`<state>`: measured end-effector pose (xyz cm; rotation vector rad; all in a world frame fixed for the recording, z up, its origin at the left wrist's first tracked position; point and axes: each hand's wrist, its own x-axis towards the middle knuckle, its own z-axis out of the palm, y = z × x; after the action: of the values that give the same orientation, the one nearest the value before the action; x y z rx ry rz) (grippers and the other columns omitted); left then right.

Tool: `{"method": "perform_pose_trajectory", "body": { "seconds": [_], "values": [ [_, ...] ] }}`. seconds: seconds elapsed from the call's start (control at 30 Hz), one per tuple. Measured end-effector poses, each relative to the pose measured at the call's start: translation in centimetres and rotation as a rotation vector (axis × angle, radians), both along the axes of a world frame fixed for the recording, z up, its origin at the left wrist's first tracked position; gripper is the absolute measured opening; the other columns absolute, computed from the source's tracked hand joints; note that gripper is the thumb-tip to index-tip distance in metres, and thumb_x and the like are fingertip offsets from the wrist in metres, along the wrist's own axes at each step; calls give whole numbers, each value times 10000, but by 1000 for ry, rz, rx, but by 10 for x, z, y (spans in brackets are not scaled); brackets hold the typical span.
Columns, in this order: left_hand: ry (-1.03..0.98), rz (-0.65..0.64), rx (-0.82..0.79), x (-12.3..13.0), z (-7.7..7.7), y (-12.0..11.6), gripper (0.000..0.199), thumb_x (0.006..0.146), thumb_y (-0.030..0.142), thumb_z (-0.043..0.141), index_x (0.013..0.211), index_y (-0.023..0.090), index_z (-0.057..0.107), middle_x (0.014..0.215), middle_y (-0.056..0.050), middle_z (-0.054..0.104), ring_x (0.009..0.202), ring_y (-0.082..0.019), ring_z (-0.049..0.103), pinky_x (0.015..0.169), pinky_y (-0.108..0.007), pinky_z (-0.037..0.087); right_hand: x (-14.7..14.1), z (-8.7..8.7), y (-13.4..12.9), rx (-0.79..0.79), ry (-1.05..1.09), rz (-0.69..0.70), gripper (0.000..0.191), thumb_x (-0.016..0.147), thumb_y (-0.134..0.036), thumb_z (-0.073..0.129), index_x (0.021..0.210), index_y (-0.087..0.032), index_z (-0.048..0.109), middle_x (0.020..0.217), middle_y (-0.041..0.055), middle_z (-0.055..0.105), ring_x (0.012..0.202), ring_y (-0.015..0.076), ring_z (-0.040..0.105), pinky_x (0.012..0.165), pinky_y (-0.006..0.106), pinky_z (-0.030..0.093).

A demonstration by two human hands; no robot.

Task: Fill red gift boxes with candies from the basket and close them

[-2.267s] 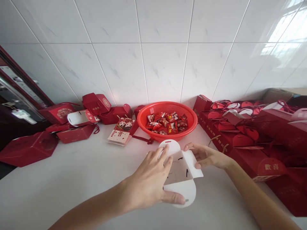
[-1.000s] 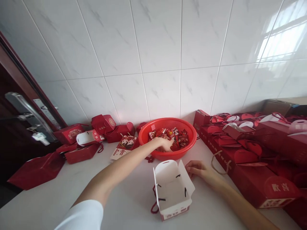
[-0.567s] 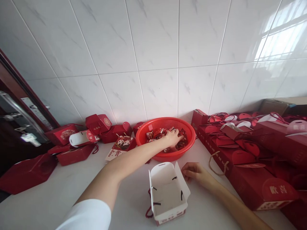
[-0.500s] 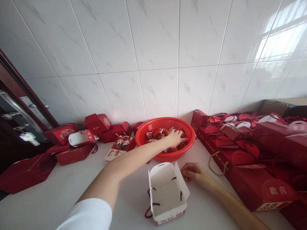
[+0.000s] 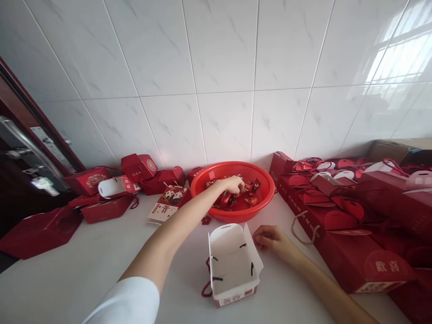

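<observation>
The left hand [image 5: 235, 184] is down inside a red perforated plastic basket [image 5: 243, 217], its fingers bent downward among red-wrapped sweets [image 5: 251, 200]; whether a sweet is pinched between the fingertips cannot be told, as the hand itself hides them. The right hand [image 5: 268, 238] lies loosely curled on the white countertop [image 5: 101, 276], just beside the right-hand flap of an open gift box [image 5: 232, 270]; whether it touches that flap, or holds anything, is not clear. The step in hand looks to be picking sweets out of the basket. A sound next move would call for a firm pinch on the wrappers, then a lift high enough to clear the basket's near rim and the box's raised flaps. The box stands upright in front of the basket, mouth up, white inside with dark cord ends poking through its walls and no sweets visible on its floor; a dark red cord loop [image 5: 206, 289] hangs at its left side. Left of the basket lies a panda-printed carton [image 5: 173, 196], apparently folded flat, with a small red flower-shaped piece [image 5: 206, 220] near the basket's front. Farther out, red gift boxes [image 5: 110, 209] cluster on the left, and a dense stack of red cartons [image 5: 361, 258] fills the right.
</observation>
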<state>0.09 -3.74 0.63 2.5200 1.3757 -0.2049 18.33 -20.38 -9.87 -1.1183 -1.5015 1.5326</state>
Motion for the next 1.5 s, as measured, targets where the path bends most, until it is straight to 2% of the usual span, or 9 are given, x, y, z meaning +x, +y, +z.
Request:
{"method": "perform_pose_trajectory", "body": {
  "seconds": [0.17,0.33,0.57,0.73,0.87,1.07,1.27,1.37,1.5],
  "values": [
    [-247,84,25,-38,1,11,433,737,112,703,1154,229,714,1252,-42,703,1134,-241,661,916,-275,531,-1,0,1,-5,21,4,270,670,-424,742,723,-166,682,660,6,648,585,127,560,605,274,454],
    [-485,133,73,-60,-9,11,532,733,92,722,1249,207,663,1314,-76,676,1228,-238,625,996,-298,508,0,2,0,40,59,-18,367,682,-517,765,734,-164,678,651,25,662,558,136,566,563,275,456],
    [-676,236,157,-70,-23,10,463,709,151,801,1158,166,692,1209,-101,714,1141,-250,662,1000,-336,514,-4,41,-4,514,165,-463,245,816,-431,684,778,-189,693,625,15,640,530,125,541,516,248,456],
    [-692,268,184,-73,-24,10,517,767,147,725,1277,161,641,1208,-115,713,1102,-239,674,948,-347,547,-25,85,34,675,83,-484,158,794,-346,652,773,-192,684,677,26,667,593,149,587,568,267,495],
    [-629,196,154,-66,-20,6,497,720,36,650,1182,201,726,1208,-58,738,1126,-220,673,986,-303,528,-45,104,89,548,-55,-403,155,766,-313,622,825,-190,697,792,41,714,704,175,652,672,286,534],
    [-545,147,129,-51,-16,4,496,679,-54,573,1032,211,801,1111,-39,781,1092,-234,706,963,-290,537,-47,80,139,388,-207,-511,176,651,-159,615,818,-192,659,703,24,674,676,190,649,611,281,484],
    [-650,90,211,-43,-9,5,483,705,-33,555,1063,189,792,1119,-34,777,1096,-221,698,987,-301,536,-41,66,142,408,-184,-474,406,626,-171,680,1030,-215,692,1071,69,728,1009,230,668,755,291,513],
    [-704,44,236,-40,-7,1,448,710,-14,555,1030,189,793,1083,-27,780,1031,-210,709,959,-314,552,-45,65,142,407,-150,-371,399,577,-123,694,960,-228,721,929,21,755,868,203,682,697,272,508],
    [-754,0,244,-37,-8,-4,402,714,-7,559,998,168,784,1054,-41,771,997,-195,703,932,-306,556,-46,65,141,411,-100,-261,230,530,-50,662,676,-217,721,608,-25,693,606,152,614,554,231,448]
  ]
}}
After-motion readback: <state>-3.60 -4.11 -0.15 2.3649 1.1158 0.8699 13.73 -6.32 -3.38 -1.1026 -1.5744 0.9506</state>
